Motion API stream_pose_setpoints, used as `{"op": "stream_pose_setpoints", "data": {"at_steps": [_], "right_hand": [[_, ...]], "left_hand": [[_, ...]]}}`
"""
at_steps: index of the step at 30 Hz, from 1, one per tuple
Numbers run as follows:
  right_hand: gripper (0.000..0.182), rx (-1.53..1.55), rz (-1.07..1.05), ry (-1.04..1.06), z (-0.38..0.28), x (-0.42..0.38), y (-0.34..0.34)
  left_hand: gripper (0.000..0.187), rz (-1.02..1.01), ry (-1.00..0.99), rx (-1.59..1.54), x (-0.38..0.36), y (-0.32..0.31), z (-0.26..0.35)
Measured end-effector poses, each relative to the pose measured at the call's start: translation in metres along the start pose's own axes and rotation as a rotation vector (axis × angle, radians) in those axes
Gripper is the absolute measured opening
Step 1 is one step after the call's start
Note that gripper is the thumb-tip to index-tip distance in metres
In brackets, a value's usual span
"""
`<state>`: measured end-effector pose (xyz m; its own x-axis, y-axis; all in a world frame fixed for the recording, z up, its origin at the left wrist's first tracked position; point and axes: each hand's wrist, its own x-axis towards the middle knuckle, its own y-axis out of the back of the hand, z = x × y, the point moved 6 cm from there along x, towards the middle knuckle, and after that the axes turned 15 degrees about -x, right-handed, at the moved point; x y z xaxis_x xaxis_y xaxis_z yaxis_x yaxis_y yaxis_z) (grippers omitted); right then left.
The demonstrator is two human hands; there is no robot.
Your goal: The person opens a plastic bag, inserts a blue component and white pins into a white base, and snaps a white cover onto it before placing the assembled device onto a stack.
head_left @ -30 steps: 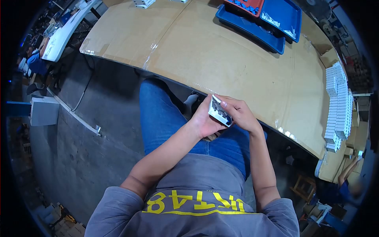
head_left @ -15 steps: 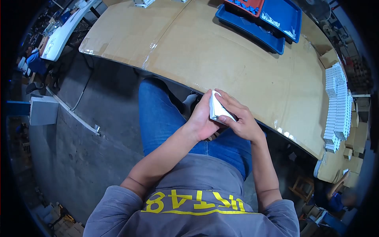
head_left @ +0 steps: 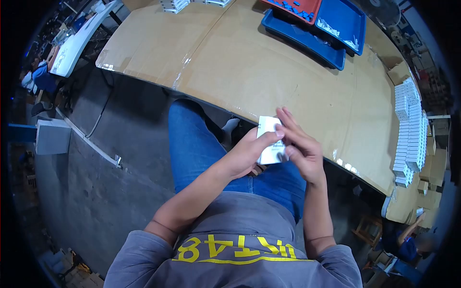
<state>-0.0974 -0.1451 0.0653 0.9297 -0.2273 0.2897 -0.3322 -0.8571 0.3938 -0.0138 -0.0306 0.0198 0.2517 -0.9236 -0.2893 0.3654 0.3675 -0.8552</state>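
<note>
Brown cardboard sheets (head_left: 269, 72) taped together cover the long workbench in front of me, and I sit at its near edge with my jeans-clad knee pushed out beneath it. I hold a small flat white rectangular box (head_left: 270, 146) over my lap, just at the edge of the bench, with its broad pale face turned up toward me; some faint print shows on it, too small to read. My left hand (head_left: 249, 152) cups the box from below and from the left, the thumb laid across its upper face and pressing down. My right hand (head_left: 300, 149) closes on its right side, fingers (head_left: 288, 122) stretched out together along the far edge and slightly over the top. So both hands grip the box between them, neither one spread wide.

Farther along the bench, well apart from my hands, lie two blue plastic trays (head_left: 307, 36), one overlapping the other, with small pale parts in the right one, and a red plastic tray (head_left: 295, 6) of blue pieces at the top. Along the right end of the bench run rows of stacked white boxes (head_left: 410, 129). Another person in blue (head_left: 403, 240) sits low at the right.
</note>
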Motion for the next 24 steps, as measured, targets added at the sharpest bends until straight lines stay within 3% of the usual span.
{"op": "stream_pose_setpoints", "data": {"at_steps": [2, 5, 9, 14, 17, 20, 24], "right_hand": [[0.045, 0.177, 0.249, -0.099, 0.001, -0.01, 0.011], [0.047, 0.299, 0.452, -0.113, -0.007, -0.011, 0.015], [0.046, 0.412, 0.203, -0.288, 0.013, -0.034, 0.01], [0.028, 0.423, 0.213, -0.221, -0.008, -0.028, 0.01], [0.028, 0.4, 0.194, -0.114, -0.003, -0.028, 0.012], [0.028, 0.38, 0.233, -0.14, 0.001, -0.029, 0.009], [0.036, 0.428, 0.271, -0.261, 0.014, -0.025, 0.003]], "left_hand": [[0.059, -0.098, -0.023, 0.056, -0.006, -0.016, 0.01], [0.047, -0.078, -0.218, 0.29, -0.02, -0.036, 0.026], [0.045, -0.11, -0.298, 0.35, -0.025, -0.025, 0.024], [0.042, -0.145, -0.3, 0.436, -0.03, -0.02, 0.023], [0.042, -0.169, -0.319, 0.452, -0.03, -0.024, 0.024], [0.044, -0.157, -0.255, 0.483, -0.028, -0.014, 0.022], [0.043, -0.118, -0.313, 0.395, -0.022, -0.008, 0.023]]}}
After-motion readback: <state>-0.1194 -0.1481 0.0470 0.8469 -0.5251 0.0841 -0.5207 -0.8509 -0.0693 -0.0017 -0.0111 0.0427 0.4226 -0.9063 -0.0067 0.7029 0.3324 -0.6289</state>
